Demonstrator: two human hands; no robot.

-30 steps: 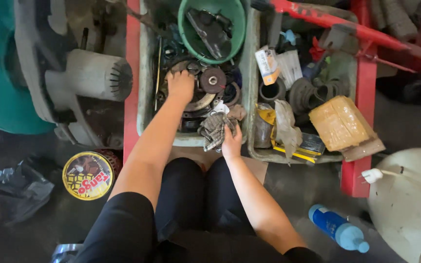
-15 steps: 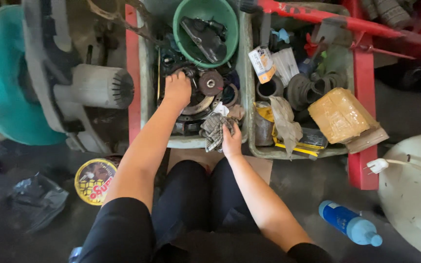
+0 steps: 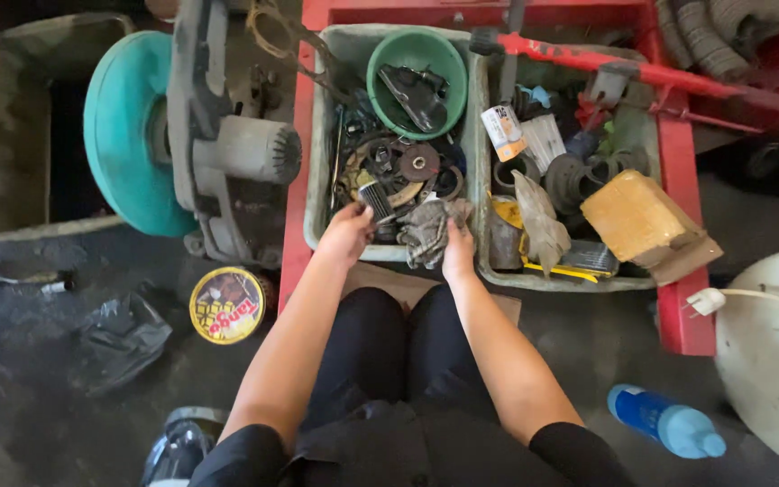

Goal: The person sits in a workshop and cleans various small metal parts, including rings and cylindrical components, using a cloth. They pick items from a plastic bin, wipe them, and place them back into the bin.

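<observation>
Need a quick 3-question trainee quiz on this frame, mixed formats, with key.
1. True or false: the right hand rests on a checked rag at the near edge of the left crate.
2. What does the left hand hold? A) a small dark ribbed part B) the blue bottle C) the round yellow tin
3. Fill in: the green bowl sits at the ___ end of the left crate.

Key: 1 true; 2 A; 3 far
</observation>
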